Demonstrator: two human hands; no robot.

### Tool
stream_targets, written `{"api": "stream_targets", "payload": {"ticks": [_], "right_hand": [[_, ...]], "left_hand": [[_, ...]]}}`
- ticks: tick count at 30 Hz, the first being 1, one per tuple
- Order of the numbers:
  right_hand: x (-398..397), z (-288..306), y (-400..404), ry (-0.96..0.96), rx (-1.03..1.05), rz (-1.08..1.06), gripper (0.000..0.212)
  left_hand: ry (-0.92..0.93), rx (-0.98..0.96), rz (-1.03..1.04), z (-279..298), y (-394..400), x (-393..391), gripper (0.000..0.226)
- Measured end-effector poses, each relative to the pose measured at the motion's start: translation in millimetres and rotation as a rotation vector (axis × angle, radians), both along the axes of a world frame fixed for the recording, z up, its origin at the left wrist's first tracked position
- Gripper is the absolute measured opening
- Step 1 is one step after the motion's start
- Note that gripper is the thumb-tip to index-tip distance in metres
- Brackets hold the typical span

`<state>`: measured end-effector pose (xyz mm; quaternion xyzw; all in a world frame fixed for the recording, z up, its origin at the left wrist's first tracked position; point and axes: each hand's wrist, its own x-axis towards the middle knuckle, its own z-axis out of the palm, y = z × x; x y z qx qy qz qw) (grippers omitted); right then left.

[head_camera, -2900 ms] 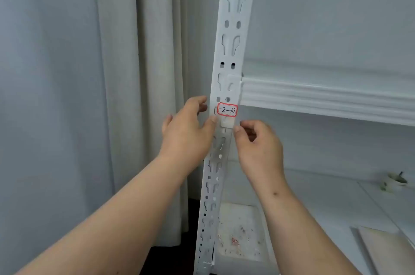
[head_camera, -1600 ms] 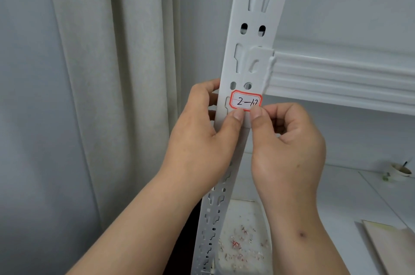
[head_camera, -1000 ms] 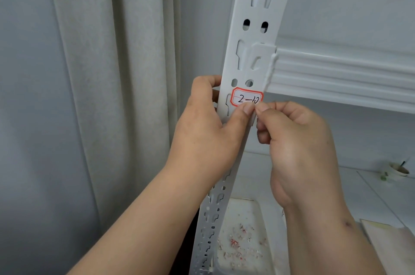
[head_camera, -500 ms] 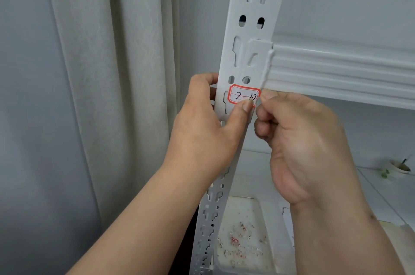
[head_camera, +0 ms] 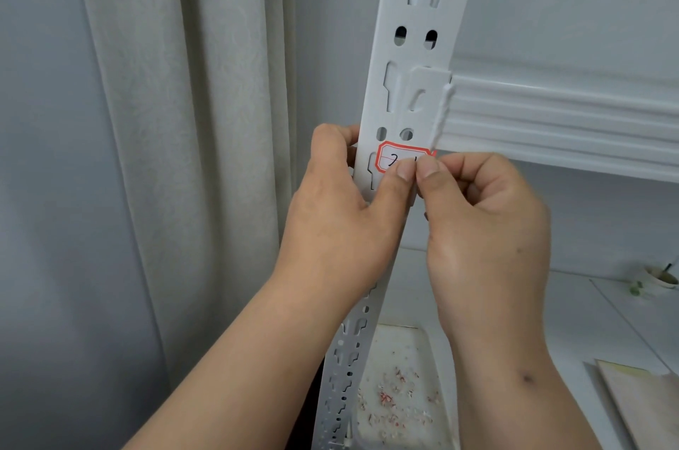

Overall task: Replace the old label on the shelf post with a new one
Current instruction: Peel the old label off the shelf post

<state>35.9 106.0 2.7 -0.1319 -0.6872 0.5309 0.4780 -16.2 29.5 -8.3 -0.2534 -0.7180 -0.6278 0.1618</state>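
A white slotted shelf post runs up the middle of the view. A red-bordered white label with handwritten digits sticks on it just below the shelf beam. My left hand wraps the post from the left, its thumb pressed on the label's lower edge. My right hand is curled beside it, its thumb tip against the label's lower right part, next to the left thumb. Both thumbs hide part of the writing. I cannot tell whether the label's edge is lifted.
A white shelf beam runs right from the post. Cream curtains hang at the left. Below lie a white tray strewn with red and white scraps, a beige sheet, and a small tape roll on the lower shelf.
My right hand has shifted so its thumb now sits on the label beside my left thumb, covering more of the writing. The view has moved slightly.
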Motion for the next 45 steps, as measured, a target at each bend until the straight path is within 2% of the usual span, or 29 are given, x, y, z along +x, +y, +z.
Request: {"api": "stream_targets", "payload": {"ticks": [7,10,14,20,26,39,42,45], "right_hand": [[-2,3,-2,-0.047,0.104,-0.091,0.018],[-2,7,-4,-0.05,-0.006,-0.01,0.02],[-1,12,-6,0.017,-0.25,0.173,0.035],[0,5,-8,0.106,-0.304,0.218,0.031],[3,4,-9,0.159,-0.224,0.086,0.022],[-6,-1,-13,0.068,0.102,-0.092,0.017],[-2,-8,-15,0.09,0.112,-0.085,0.018],[1,-13,-13,0.12,0.024,-0.071,0.019]], "left_hand": [[-0.002,0.011,-0.001,0,2,0,0.027],[0.015,-0.002,0.011,0,1,0,0.026],[0.027,-0.018,0.028,0,0,0,0.027],[0.027,-0.035,0.037,0,0,-2,0.028],[0.029,-0.012,-0.002,0,-1,-2,0.026],[0.028,0.009,-0.037,-1,-2,-3,0.018],[0.018,0.011,-0.038,-2,-2,-3,0.017],[0.013,0.015,-0.028,-3,-2,-4,0.019]]}}
